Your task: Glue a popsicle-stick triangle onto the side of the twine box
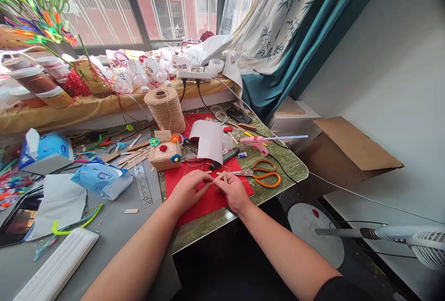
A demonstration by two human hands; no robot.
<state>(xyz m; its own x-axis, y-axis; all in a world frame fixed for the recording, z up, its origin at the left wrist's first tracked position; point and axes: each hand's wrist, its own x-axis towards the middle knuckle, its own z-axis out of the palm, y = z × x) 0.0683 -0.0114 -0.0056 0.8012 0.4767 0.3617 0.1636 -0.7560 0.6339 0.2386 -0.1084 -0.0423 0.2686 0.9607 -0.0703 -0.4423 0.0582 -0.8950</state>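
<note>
Over a red sheet [208, 203], both hands meet at small pale wooden stick pieces [225, 178]. My right hand [235, 193] is closed on them, pinching between thumb and fingers. The fingertips of my left hand [190, 189] are pressed together at the left end of the same pieces. How the pieces join is too small to tell. Just beyond the right hand lie scissors [266, 173] with orange handles. Behind the left hand stands a twine-wrapped box [164, 156] with small coloured flowers on it. A curved white sheet [210, 141] stands past the fingertips.
A pink glue gun [255, 142] lies right of the white sheet, its cord trailing over the table edge. A large twine spool [166, 110] stands at the back. Leftward are loose wooden sticks [135, 158], a metal ruler [142, 187] and tissue packs [102, 178]. A fan [396, 234] is at right.
</note>
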